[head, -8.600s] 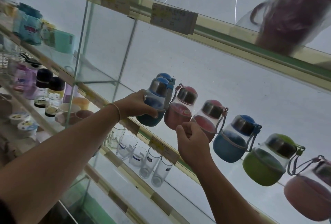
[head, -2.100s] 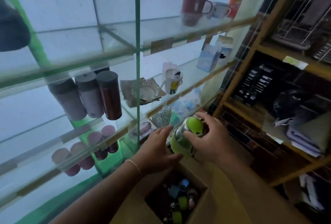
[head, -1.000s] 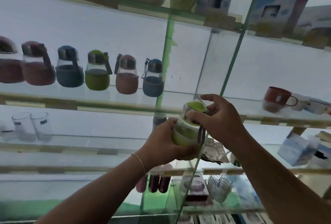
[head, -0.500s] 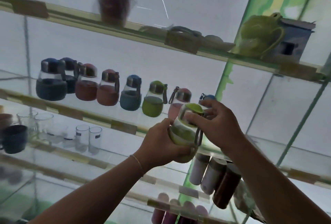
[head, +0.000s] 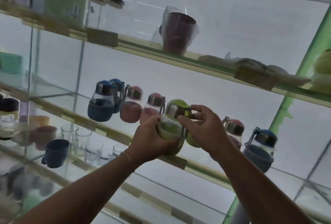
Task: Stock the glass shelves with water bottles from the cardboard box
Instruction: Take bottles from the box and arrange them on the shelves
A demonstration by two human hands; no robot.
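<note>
Fingers of our left hand (head: 152, 139) curl round the belly of the green bottle (head: 170, 125); our right hand (head: 202, 130) pinches at its cap.

We hold the bottle up in front of the middle glass shelf (head: 206, 167), in line with the row already standing there: two blue bottles (head: 101, 105) at the left, then pink bottles (head: 130, 109), then past our hands another pink bottle (head: 233, 130) and a blue one (head: 259, 148). Another green bottle seems to sit just behind our right hand, mostly hidden. We judge the two-handed hold is for steadiness: left carries the weight from below, right steers the top and strap. Our bottle is not yet on the glass. The cardboard box is out of view. A wrapped red cup (head: 176, 34) stands on the shelf above.
</note>
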